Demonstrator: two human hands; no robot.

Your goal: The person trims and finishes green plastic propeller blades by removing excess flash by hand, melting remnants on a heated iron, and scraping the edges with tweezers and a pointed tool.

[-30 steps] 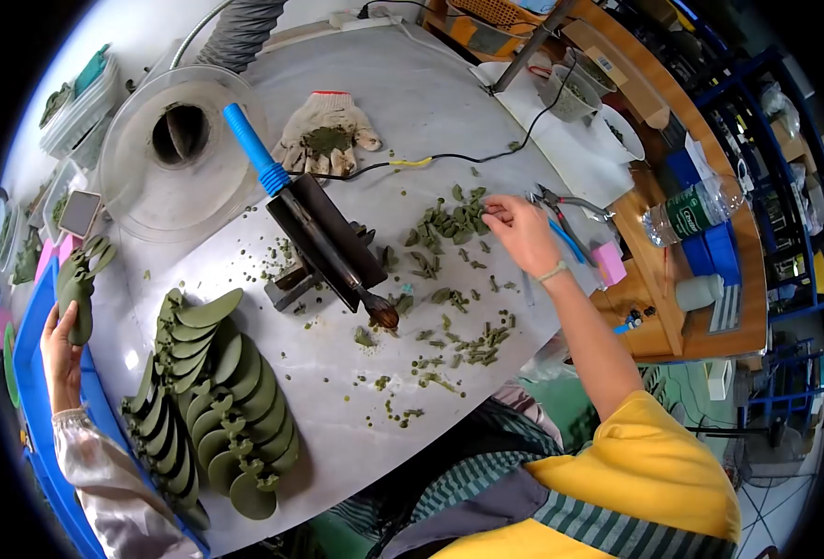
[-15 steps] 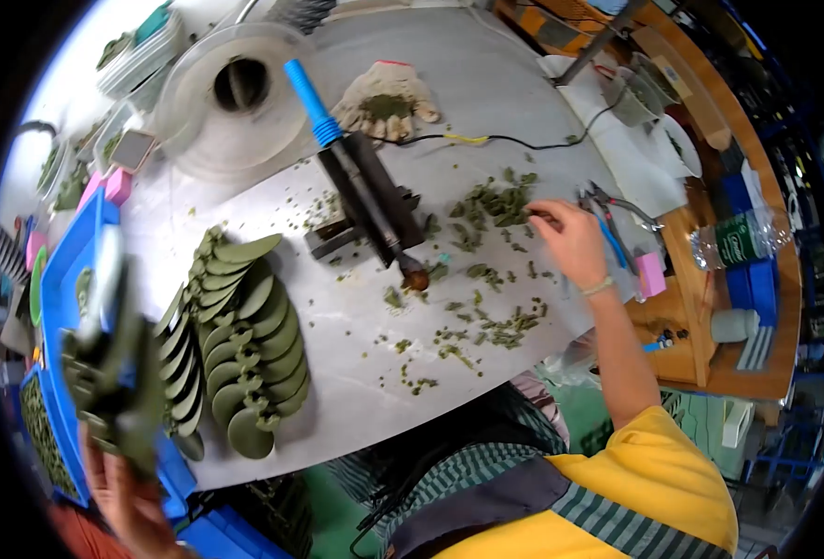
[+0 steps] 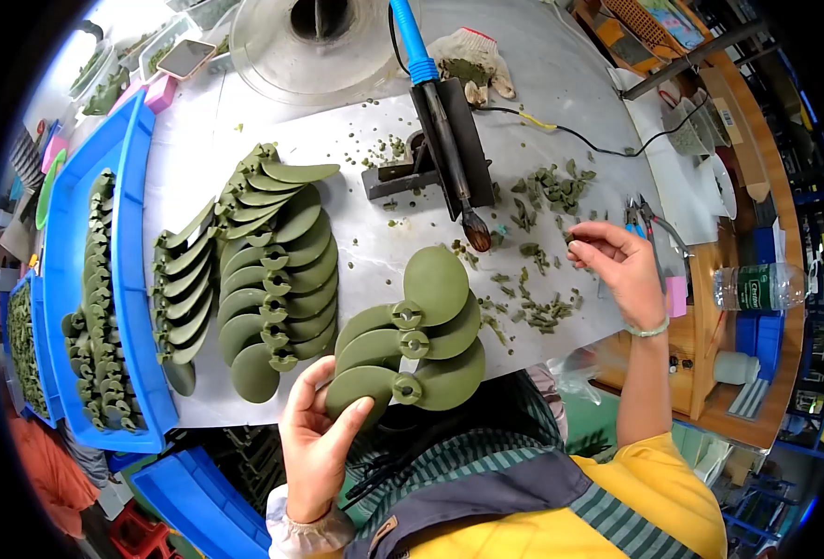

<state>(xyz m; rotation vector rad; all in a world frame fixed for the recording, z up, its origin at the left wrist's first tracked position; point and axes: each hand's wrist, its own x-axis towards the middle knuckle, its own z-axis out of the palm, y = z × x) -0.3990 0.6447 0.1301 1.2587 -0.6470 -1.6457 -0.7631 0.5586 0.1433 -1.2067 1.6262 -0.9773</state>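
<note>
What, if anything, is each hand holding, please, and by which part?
The left hand holds green bladed pieces by the lower-left blades; whether the right hand pinches anything cannot be told.

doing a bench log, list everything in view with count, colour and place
Table: one, grey, centre
Bladed pieces: about three, green, near edge
Bladed rows: two, green, left on table
Stand: one, black, mid-table
Tool: one, blue handle, on stand
Scraps: many, green, right of stand
Glove: one, whitish, behind stand
Round disc: one, translucent, far side
Trays: several, blue, left
Pliers: at least one, dark, table's right
Blocks: at least two, pink, both sides
Bottle: one, clear, far right
Desk: one, brown, right
Left hand: one, holding bladed pieces
Right hand: one, beside scraps, maybe pinching one
</note>
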